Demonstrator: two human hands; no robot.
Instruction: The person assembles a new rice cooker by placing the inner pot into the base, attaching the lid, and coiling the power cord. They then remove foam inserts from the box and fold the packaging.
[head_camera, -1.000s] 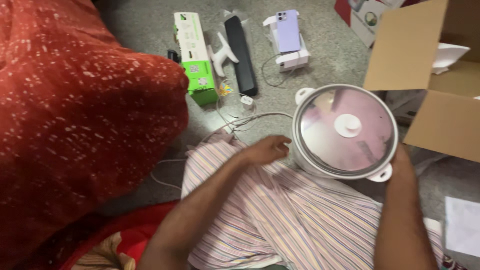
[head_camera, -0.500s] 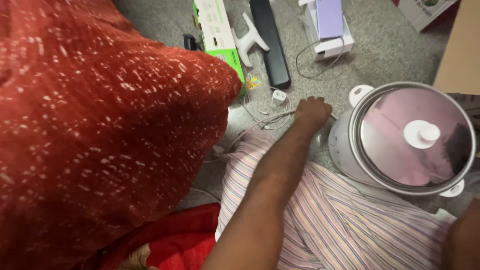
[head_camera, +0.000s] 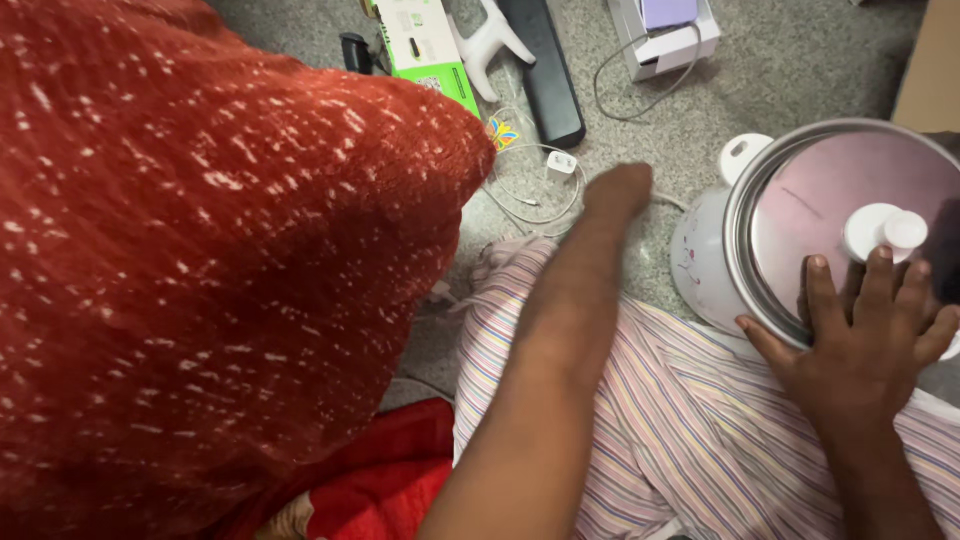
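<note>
On a grey speckled floor (head_camera: 800, 70), the right hand (head_camera: 860, 340) lies spread on the rice cooker's lid (head_camera: 850, 220); the left hand (head_camera: 617, 192) reaches toward white cables (head_camera: 535, 195), its fingers' state unclear.

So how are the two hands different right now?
The right hand lies flat with its fingers spread on the shiny lid of the white cooker. The left hand is stretched out further, over the grey floor near a white charger and cable, and looks curled and blurred; whether it touches anything is unclear. Both are bare.
</note>
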